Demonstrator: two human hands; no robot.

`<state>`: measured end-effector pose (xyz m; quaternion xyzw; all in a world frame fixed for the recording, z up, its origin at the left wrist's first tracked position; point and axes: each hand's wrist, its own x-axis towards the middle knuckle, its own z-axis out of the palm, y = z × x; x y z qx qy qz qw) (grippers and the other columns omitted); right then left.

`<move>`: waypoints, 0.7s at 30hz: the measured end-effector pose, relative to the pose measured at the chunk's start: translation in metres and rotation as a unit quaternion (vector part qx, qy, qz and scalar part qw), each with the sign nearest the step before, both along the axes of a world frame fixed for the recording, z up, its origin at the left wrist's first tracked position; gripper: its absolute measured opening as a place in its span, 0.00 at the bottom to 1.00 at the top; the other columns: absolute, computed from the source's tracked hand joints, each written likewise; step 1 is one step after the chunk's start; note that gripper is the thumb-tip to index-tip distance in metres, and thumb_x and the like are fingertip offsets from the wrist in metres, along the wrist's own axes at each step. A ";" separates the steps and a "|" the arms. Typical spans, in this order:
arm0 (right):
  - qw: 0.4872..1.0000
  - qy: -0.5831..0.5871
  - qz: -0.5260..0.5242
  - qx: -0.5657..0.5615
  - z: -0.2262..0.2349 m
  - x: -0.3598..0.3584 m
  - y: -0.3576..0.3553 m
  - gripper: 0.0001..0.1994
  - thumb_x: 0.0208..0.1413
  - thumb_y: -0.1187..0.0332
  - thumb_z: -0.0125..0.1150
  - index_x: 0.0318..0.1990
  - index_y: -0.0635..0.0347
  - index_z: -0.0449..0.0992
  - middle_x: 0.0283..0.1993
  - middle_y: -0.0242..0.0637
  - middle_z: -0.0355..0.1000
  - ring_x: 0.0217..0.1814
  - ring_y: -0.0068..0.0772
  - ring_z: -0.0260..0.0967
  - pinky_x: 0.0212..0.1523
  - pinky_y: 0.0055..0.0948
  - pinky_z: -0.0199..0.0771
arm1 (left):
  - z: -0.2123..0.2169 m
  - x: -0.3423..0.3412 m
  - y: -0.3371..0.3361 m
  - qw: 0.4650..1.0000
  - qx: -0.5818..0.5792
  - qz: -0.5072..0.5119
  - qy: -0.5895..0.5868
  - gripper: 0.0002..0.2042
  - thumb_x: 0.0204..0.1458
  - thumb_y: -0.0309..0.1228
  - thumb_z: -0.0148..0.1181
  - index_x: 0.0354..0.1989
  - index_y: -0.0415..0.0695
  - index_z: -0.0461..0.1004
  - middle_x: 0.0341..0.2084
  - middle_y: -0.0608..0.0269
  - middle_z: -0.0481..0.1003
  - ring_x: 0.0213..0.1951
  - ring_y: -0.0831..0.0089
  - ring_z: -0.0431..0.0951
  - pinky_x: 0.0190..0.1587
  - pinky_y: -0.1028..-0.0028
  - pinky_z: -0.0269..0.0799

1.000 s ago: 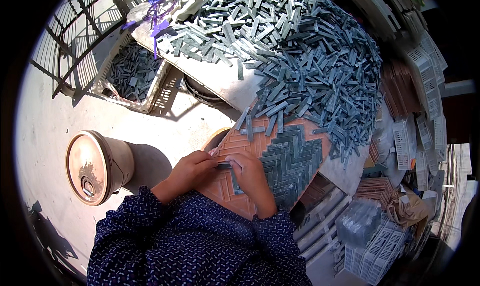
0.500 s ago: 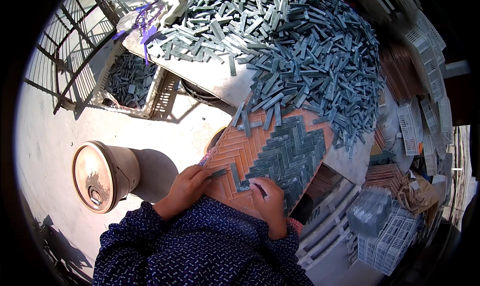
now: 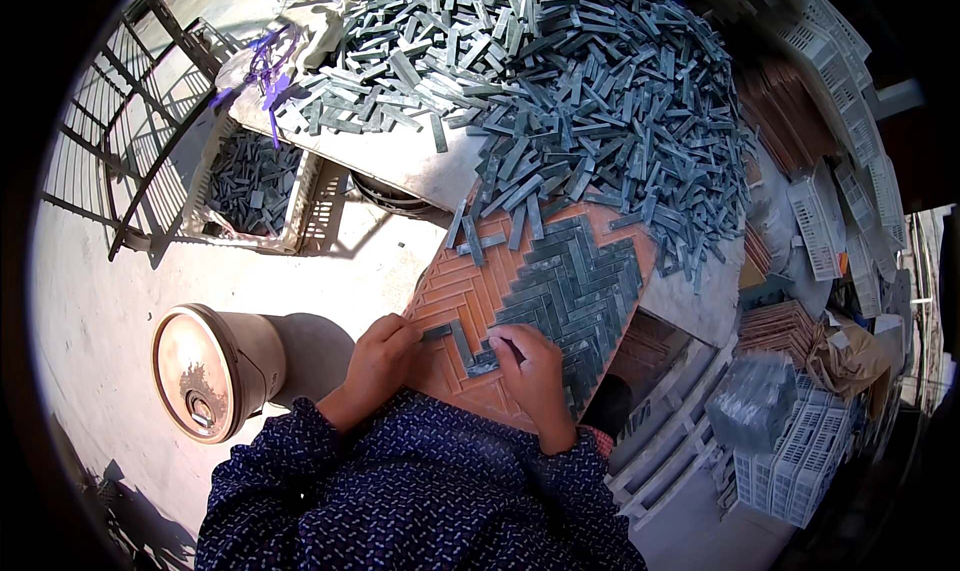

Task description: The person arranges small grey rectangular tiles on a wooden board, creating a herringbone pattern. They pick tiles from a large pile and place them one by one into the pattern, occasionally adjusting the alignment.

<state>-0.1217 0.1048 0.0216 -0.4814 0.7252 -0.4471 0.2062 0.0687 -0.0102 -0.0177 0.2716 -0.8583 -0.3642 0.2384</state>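
Observation:
An orange tray [image 3: 430, 396] with herringbone grooves lies tilted in front of me. Dark green stone strips [image 3: 570, 291] fill much of its right side in a zigzag pattern. My left hand [image 3: 380, 359] is closed at the tray's left edge, its fingertips on the end of a short dark strip [image 3: 437, 332]. That strip meets the top of a steeper strip [image 3: 461, 343] lying in the grooves. My right hand [image 3: 532, 369] is closed in a pinch, fingertips down beside a strip [image 3: 482, 368] near the pattern's lower left. Anything between those fingers is hidden.
A big heap of loose stone strips [image 3: 600, 101] covers the table [image 3: 400, 166] beyond the tray. A lidded bucket [image 3: 205, 371] and a crate of stone pieces [image 3: 300, 196] stand at left. White crates [image 3: 775, 461] and stacked orange trays [image 3: 775, 333] are at right.
My left hand has shifted slightly up and right relative to the tray, bringing the short strip against the steeper one. My right hand has moved slightly up. The whole view has shifted a little.

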 end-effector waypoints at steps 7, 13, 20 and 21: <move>0.983 0.170 -0.069 0.004 -0.009 -0.016 -0.095 0.13 0.48 0.72 0.65 0.41 0.62 0.71 0.33 0.43 0.72 0.30 0.37 0.73 0.29 0.31 0.71 | 0.003 0.001 -0.003 1.000 0.004 -0.006 0.013 0.07 0.44 0.21 0.60 0.33 0.38 0.73 0.30 0.55 0.71 0.35 0.57 0.74 0.37 0.66 0.72; 0.996 0.077 -0.026 0.019 -0.021 -0.004 -0.072 0.14 0.46 0.72 0.66 0.40 0.62 0.71 0.32 0.43 0.72 0.30 0.37 0.73 0.28 0.31 0.73 | 0.007 0.005 -0.004 0.997 0.078 0.021 0.015 0.06 0.46 0.21 0.59 0.34 0.39 0.74 0.31 0.55 0.72 0.34 0.56 0.75 0.36 0.66 0.72; 0.982 0.168 0.022 0.082 -0.021 0.049 0.010 0.12 0.48 0.70 0.64 0.38 0.63 0.70 0.33 0.45 0.70 0.31 0.45 0.72 0.30 0.36 0.73 | 0.006 0.000 -0.008 0.993 0.113 0.035 0.026 0.05 0.47 0.20 0.59 0.33 0.39 0.74 0.29 0.54 0.72 0.31 0.57 0.76 0.33 0.67 0.72; 0.982 0.168 0.027 0.082 -0.022 0.050 0.011 0.12 0.48 0.69 0.64 0.38 0.63 0.70 0.32 0.45 0.70 0.31 0.46 0.71 0.30 0.37 0.72 | 0.006 0.000 -0.008 0.993 0.113 0.038 0.022 0.05 0.47 0.20 0.59 0.33 0.39 0.74 0.28 0.54 0.72 0.31 0.57 0.76 0.33 0.68 0.72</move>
